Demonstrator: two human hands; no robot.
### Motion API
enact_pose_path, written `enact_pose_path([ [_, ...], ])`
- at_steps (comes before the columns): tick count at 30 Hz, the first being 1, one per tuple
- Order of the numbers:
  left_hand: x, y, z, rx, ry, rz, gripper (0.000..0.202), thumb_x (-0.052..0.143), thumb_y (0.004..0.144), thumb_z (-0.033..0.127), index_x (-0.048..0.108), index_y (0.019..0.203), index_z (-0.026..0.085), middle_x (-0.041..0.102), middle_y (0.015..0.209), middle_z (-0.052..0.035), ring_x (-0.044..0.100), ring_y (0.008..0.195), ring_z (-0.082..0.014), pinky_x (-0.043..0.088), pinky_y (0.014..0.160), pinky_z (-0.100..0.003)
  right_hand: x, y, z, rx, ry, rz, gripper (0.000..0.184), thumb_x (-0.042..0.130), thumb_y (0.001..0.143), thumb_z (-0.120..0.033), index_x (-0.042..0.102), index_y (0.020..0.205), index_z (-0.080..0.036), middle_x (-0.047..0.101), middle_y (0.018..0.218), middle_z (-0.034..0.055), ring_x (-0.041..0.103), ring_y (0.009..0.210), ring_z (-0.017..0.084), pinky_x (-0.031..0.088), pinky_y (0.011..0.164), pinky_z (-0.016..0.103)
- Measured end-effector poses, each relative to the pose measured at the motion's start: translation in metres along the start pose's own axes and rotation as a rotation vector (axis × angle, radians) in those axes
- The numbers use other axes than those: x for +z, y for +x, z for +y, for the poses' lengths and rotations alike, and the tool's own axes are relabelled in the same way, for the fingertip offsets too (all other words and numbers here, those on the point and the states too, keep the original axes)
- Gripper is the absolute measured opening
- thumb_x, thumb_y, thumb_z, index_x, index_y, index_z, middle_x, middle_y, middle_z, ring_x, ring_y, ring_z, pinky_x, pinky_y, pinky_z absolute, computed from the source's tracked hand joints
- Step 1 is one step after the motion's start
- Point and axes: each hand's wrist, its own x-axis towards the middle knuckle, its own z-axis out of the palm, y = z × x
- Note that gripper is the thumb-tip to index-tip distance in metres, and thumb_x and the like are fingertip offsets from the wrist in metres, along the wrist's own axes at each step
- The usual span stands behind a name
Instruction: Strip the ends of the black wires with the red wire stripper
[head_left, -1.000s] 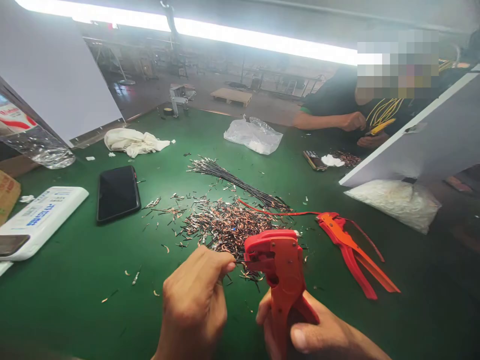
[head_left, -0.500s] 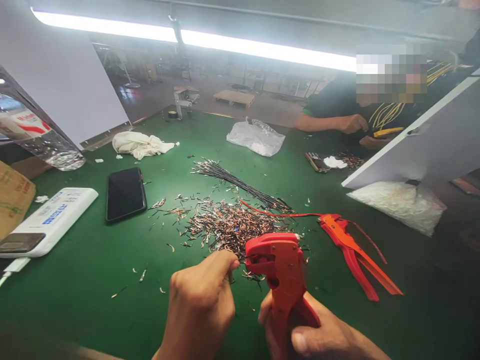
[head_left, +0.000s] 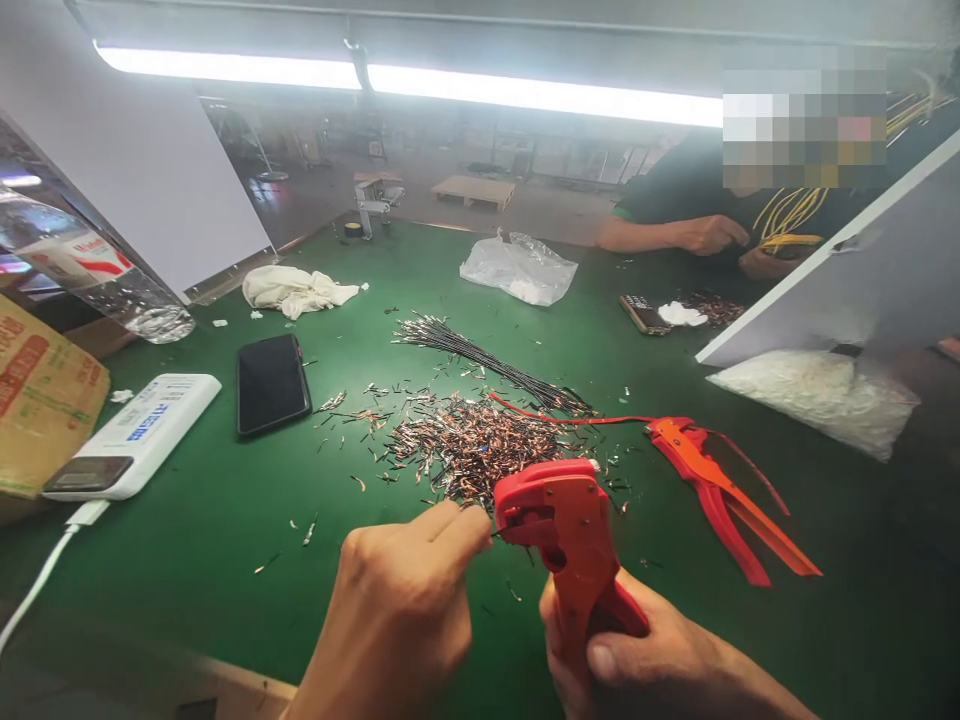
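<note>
My right hand [head_left: 652, 665] grips the handles of a red wire stripper [head_left: 562, 530], its head upright near the table's front. My left hand [head_left: 401, 610] is pinched shut, fingertips at the stripper's jaw, holding a thin wire piece that I can barely see. Just beyond lies a heap of stripped copper and black wire bits [head_left: 469, 445]. A bundle of thin black wires [head_left: 480, 360] lies behind the heap. A second red-orange stripper [head_left: 720, 495] rests on the green table [head_left: 187, 530] to the right.
A black phone [head_left: 272, 383], a white power bank with cable [head_left: 135, 448], a cardboard box [head_left: 41, 395] and a plastic bottle [head_left: 97, 275] sit left. White cloth [head_left: 292, 290] and plastic bags [head_left: 521, 268] lie farther back. Another person's hands [head_left: 712, 235] work at the far right.
The view has shifted, so everything sits a little more to the right. My left fingertips have closed in on the stripper's jaw. The right hand keeps its grip.
</note>
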Motion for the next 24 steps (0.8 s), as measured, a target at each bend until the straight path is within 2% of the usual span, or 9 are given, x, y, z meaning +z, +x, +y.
enact_pose_path([
  [5,-0.005,0.001,0.007,0.009,0.018,-0.050,0.033,0.037,0.072,-0.002,0.052,0.080,0.026,0.043,0.056,0.0086,0.036,0.040,-0.0115,0.028,0.043,-0.025,-0.002,-0.005,0.007,0.010,0.083,-0.047,0.036,0.082,0.075,-0.037,0.059,0.092,-0.015,0.058,0.063,-0.0017,0.053,0.052,0.009,0.045,0.050,0.019],
  [10,-0.010,0.002,0.008,-0.060,0.021,-0.073,0.030,0.036,0.075,0.000,0.053,0.076,0.025,0.048,0.053,0.0092,0.040,0.040,-0.0104,0.031,0.045,-0.023,-0.001,-0.005,0.006,0.031,0.018,0.052,0.038,0.082,0.071,-0.040,0.058,0.085,-0.014,0.055,0.057,-0.0030,0.051,0.049,0.009,0.043,0.049,0.020],
  [15,-0.024,0.013,0.009,-0.024,0.094,-0.089,0.029,0.038,0.078,0.001,0.056,0.070,0.022,0.051,0.049,0.0086,0.044,0.037,-0.0085,0.033,0.042,-0.020,0.001,-0.001,-0.003,0.066,-0.064,-0.088,0.040,0.083,0.068,-0.041,0.060,0.083,-0.013,0.059,0.058,-0.0008,0.052,0.049,0.009,0.043,0.048,0.019],
  [17,-0.028,0.016,0.011,-0.006,0.110,-0.112,0.030,0.037,0.077,0.001,0.056,0.068,0.022,0.051,0.048,0.0081,0.044,0.037,-0.0087,0.033,0.041,-0.020,0.004,-0.001,-0.004,0.055,-0.059,-0.062,0.038,0.083,0.068,-0.040,0.060,0.082,-0.013,0.059,0.057,-0.0009,0.053,0.049,0.009,0.041,0.047,0.017],
  [21,-0.035,0.017,0.016,-0.029,0.083,-0.218,0.032,0.036,0.072,-0.001,0.058,0.067,0.022,0.054,0.050,0.0062,0.051,0.040,-0.0096,0.035,0.042,-0.019,0.008,-0.002,-0.002,0.008,-0.051,0.009,0.038,0.082,0.068,-0.042,0.059,0.078,-0.014,0.058,0.053,-0.0023,0.052,0.046,0.009,0.039,0.044,0.016],
  [24,-0.040,0.018,0.019,-0.037,0.027,-0.282,0.039,0.036,0.069,-0.002,0.065,0.078,0.023,0.057,0.052,0.0057,0.054,0.042,-0.0107,0.037,0.043,-0.018,0.006,0.000,-0.005,0.023,-0.128,-0.064,0.039,0.080,0.071,-0.046,0.058,0.075,-0.015,0.057,0.052,-0.0025,0.050,0.045,0.008,0.038,0.043,0.016],
])
